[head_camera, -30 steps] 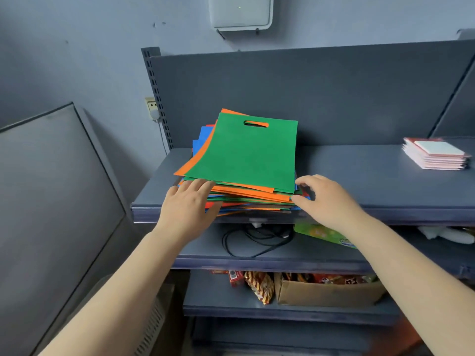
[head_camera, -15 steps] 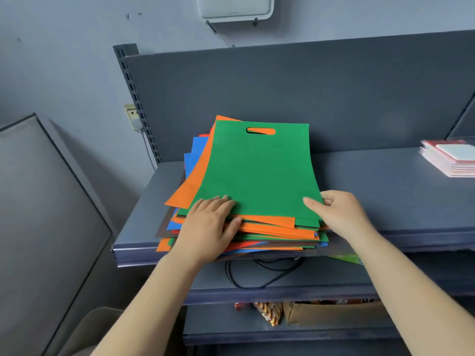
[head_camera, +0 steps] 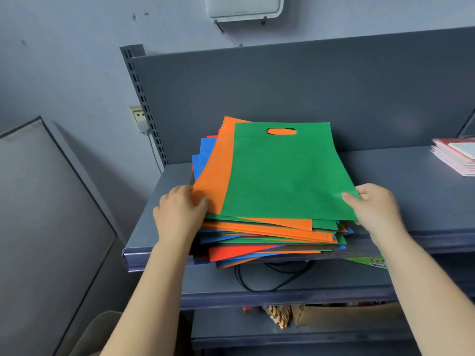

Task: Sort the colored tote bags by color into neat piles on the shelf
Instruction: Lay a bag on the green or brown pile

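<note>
Since half a second ago both hands have shifted outward to the stack's edges: right hand [head_camera: 375,206] now pinches the near right corner of the flat green non-woven tote bag [head_camera: 288,173] between thumb and fingers, left hand [head_camera: 180,211] curls over the left edge of the orange tote bag [head_camera: 216,176] just beneath it. Likely step: peeling the green one off. Mixed pile of green, orange, blue and red bags [head_camera: 267,240] sits unsorted at the front of the grey metal shelf [head_camera: 411,176], overhanging its lip. Pink-and-white booklet stack [head_camera: 457,158] occupies the shelf's far right, limiting pile space there.
</note>
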A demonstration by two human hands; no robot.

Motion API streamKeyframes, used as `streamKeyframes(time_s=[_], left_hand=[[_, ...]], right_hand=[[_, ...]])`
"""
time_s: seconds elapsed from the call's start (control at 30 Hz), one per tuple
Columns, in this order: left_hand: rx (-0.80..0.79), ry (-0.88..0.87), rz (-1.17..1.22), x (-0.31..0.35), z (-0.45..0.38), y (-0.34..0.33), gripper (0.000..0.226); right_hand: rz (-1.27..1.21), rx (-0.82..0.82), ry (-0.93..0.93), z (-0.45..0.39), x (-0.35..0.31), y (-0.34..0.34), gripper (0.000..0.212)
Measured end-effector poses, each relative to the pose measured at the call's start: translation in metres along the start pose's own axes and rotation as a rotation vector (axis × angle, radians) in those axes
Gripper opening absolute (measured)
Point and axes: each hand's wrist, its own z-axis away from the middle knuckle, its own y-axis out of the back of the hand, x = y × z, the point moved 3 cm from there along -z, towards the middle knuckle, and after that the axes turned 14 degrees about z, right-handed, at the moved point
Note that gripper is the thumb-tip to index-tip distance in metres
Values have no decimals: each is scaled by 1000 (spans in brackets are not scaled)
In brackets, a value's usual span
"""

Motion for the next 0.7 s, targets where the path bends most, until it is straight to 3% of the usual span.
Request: streamKeyframes(time_s=[0.2,0.3,0.43,0.57,0.7], left_hand=[[-41,175,180,-11,-15,5,33],[-66,139,266,-5,-21,8,16],[-87,16,198,5,-19,13,6],[81,-43,366,3,0,23,8],[282,-12,542,0,25,35,12]], right_hand=[[-47,-36,21,1,-5,-7,32],[92,1,113,3,-10,-6,26],[145,78,201,10,-10,0,14],[-103,186,163,15,1,3,18],[-441,107,101,23,4,4,29]])
